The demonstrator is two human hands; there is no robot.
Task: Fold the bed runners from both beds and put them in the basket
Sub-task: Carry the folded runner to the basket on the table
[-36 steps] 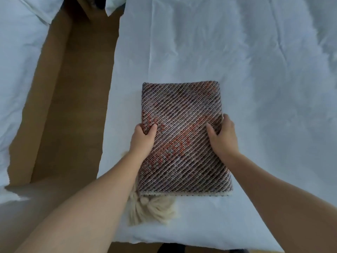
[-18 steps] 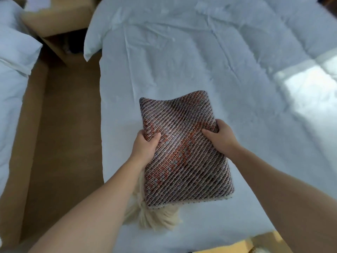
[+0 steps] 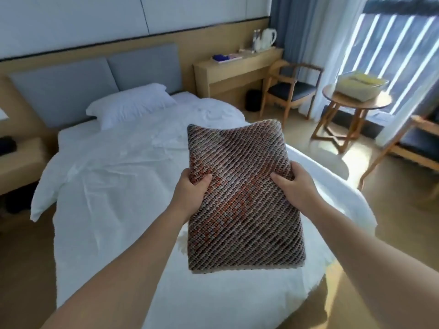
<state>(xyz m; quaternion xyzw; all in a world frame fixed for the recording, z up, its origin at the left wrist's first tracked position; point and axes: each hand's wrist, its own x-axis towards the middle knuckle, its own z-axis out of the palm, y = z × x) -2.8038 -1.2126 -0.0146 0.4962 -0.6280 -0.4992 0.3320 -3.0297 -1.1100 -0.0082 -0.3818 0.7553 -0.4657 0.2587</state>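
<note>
Bed runner (image 3: 240, 198), folded into a thick striped rectangle, is up off the mattress in both my hands, above the foot end of the bed (image 3: 107, 186).

The bed takes most of the view. Its white duvet is creased, and its edges hang over both sides toward the wooden floor (image 3: 306, 129). On the right, a sunlit strip of bare floor runs between the duvet's edge and the furniture by the window. On the left, the duvet's corner droops just beside a low nightstand (image 3: 19, 160), with a narrower gap there.

Behind the bed stands a grey padded headboard (image 3: 71, 86), and a white pillow (image 3: 128, 103) lies against it. A wooden desk (image 3: 237, 67) sits along the far wall, with a white kettle (image 3: 268, 38) at its right end. An armchair (image 3: 289, 91) stands near the desk, and a second armchair (image 3: 415, 146) shows at the right edge. Between them is a round table (image 3: 351, 106) carrying a pale basket (image 3: 358, 89), well apart from the runner.

The runner's near edge shows a pale trim, and its far corners flare slightly upward. My left hand (image 3: 190, 198) clamps its left edge, thumb on top and fingers curled beneath. My right hand (image 3: 294, 188) grips the right edge the same way.
</note>
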